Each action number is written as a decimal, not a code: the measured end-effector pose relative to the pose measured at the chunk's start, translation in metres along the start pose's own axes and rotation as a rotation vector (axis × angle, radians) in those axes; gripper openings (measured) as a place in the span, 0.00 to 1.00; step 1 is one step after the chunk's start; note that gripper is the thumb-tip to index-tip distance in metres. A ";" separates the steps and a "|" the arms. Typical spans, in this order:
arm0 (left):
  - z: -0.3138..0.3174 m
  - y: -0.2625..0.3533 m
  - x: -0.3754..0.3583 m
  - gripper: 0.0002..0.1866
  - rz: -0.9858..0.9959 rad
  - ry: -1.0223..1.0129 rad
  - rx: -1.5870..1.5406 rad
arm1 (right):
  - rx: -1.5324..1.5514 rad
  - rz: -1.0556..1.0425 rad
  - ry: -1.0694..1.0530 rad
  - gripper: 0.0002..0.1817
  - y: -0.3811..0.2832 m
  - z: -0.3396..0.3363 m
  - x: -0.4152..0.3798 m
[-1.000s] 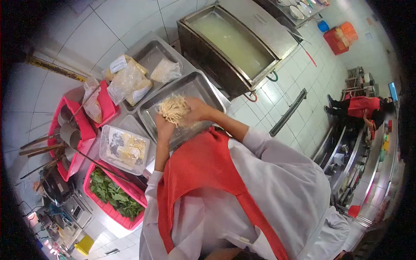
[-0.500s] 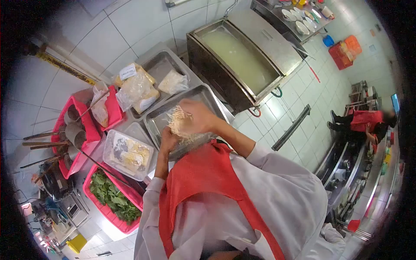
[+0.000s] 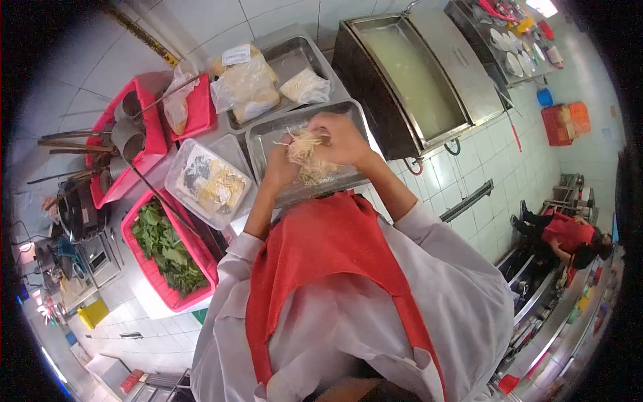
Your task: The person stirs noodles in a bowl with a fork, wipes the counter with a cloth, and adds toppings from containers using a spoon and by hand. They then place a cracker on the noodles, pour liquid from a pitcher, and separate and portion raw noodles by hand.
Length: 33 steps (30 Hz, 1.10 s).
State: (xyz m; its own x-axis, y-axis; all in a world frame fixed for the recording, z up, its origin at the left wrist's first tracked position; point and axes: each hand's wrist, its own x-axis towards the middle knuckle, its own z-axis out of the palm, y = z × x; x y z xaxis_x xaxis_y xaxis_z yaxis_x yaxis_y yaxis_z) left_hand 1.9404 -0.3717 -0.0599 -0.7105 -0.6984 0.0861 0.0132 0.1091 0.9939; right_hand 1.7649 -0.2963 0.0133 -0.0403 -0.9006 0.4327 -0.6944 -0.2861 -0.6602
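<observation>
A loose bundle of thin pale noodles (image 3: 309, 153) is between my two hands, above a shallow metal tray (image 3: 262, 142). My left hand (image 3: 281, 166) is closed around the bundle's near left side. From the upper right, my right hand (image 3: 340, 139) grips the strands with its fingers curled. To the left of the tray is a clear plastic container (image 3: 179, 175) with floury noodles inside. Behind it, a second metal tray (image 3: 289, 59) holds bags of noodles (image 3: 249, 86) and a smaller wrapped portion (image 3: 306, 87).
A steel vat of cloudy liquid (image 3: 418, 77) stands to the right. On the left are a pink basket of strainers (image 3: 155, 127) and a pink basket of leafy greens (image 3: 151, 268). A person in red (image 3: 566, 234) is far right.
My view has shifted, so the trays and vat appear higher and further right. Both hands still hold the noodles, with the right hand's fingers now more curled over them.
</observation>
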 end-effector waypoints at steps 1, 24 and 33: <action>-0.019 -0.026 -0.003 0.18 0.006 -0.036 0.206 | 0.096 0.132 -0.036 0.20 -0.012 -0.020 0.007; 0.012 -0.048 -0.036 0.25 -0.136 0.055 0.872 | -0.468 0.581 -0.186 0.27 0.071 0.067 -0.110; 0.010 0.030 0.007 0.32 -0.168 -0.098 0.397 | -0.053 0.347 -0.188 0.18 0.014 -0.012 -0.026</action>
State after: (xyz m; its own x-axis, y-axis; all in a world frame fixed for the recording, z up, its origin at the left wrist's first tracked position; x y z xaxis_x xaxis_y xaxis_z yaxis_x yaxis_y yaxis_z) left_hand 1.9288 -0.3658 -0.0306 -0.7434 -0.6613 -0.1004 -0.3661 0.2767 0.8885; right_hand 1.7474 -0.2727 -0.0004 -0.1507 -0.9864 0.0662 -0.6988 0.0589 -0.7129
